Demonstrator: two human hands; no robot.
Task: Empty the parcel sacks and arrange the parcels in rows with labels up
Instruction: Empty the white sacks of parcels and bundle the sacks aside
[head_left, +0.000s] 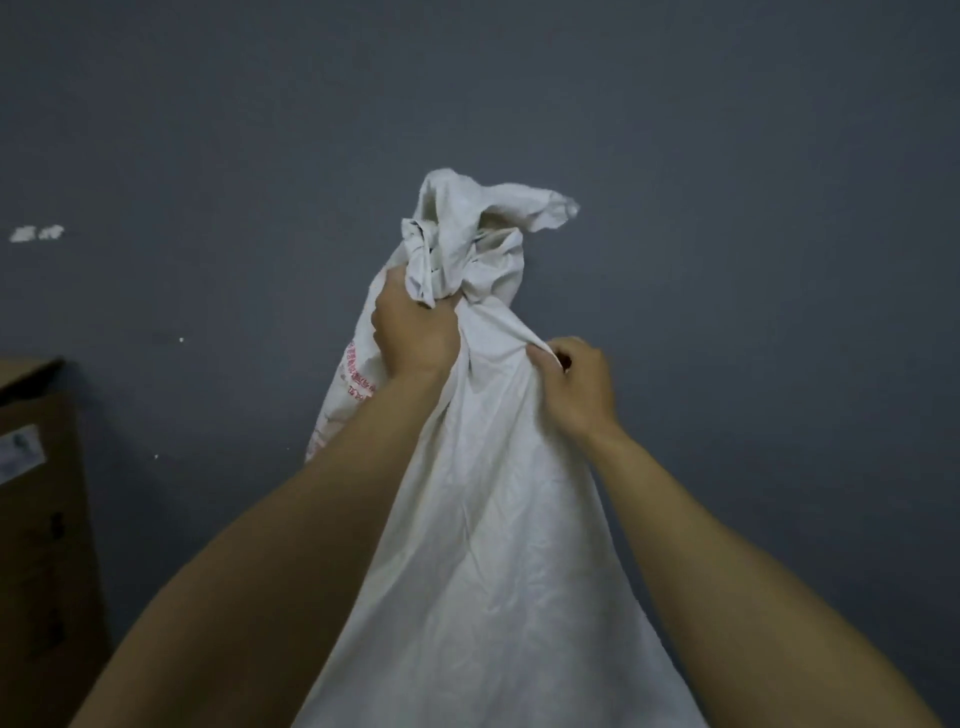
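The white sack (493, 519) is held in front of the person, over the grey floor (727, 208). The left hand (415, 332) has a tight grip round its bunched neck. The right hand (576, 384) pinches a fold just beside. I think it is best to pull the neck open wide, so the parcels slide out.

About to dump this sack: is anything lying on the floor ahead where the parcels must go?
Nothing visible: the grey floor past the white sack is bare but for white scraps far left; the cardboard box stands aside, left.
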